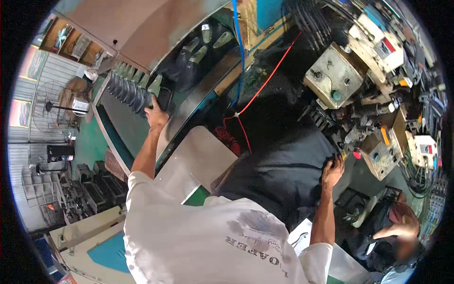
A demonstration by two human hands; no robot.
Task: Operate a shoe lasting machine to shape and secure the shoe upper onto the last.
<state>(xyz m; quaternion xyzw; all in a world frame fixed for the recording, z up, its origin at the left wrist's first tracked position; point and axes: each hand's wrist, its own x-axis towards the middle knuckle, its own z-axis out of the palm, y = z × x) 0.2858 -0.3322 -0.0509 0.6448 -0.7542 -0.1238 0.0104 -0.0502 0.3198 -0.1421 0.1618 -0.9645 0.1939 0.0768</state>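
Observation:
My left hand [157, 115] reaches to the end of a row of dark shoes and closes on one black shoe [150, 100], with a pale green last [155, 84] standing up out of it. Part of that shoe is hidden by my fingers. Beside it, several more dark shoes on lasts [127, 90] stand close together along a grey shelf [122, 116]. My right hand [333, 171] rests with fingers apart over the knee of my dark trousers [288, 170], holding nothing.
Further shoes on lasts [198, 54] lie in a dark recess beyond the row. A blue hose [240, 52] and a red cord [269, 81] hang ahead. Machine control boxes [333, 75] crowd the right. Another person [395, 229] is at the lower right.

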